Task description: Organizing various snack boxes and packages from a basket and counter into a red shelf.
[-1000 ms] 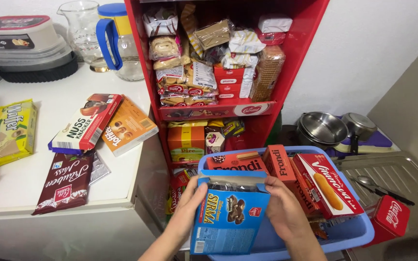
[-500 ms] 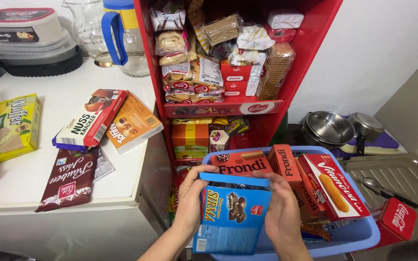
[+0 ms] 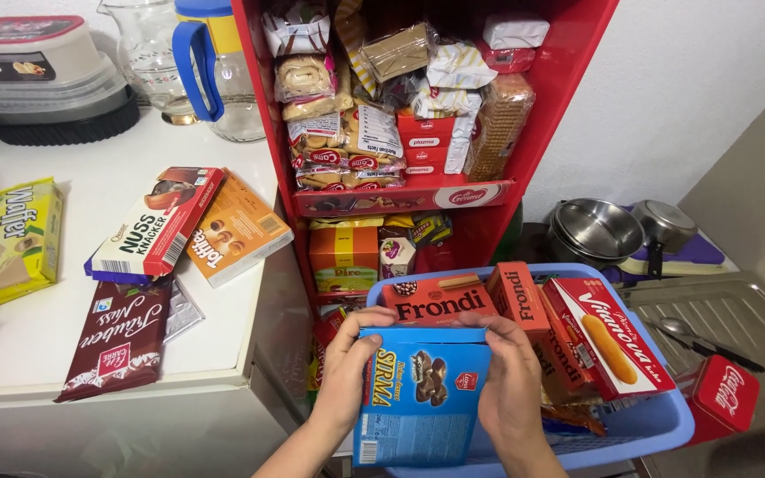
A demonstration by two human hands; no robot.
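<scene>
Left hand (image 3: 350, 367) and right hand (image 3: 511, 381) clasp a blue biscuit box (image 3: 422, 394) upright at the crowded blue basket's (image 3: 666, 425) near rim, beside the red shelf (image 3: 568, 106).

One head-worn camera looked steeply down from close above the hands (image 3: 427, 376), facing a red shelf (image 3: 568, 115), with a counter (image 3: 90, 204) at left.
</scene>
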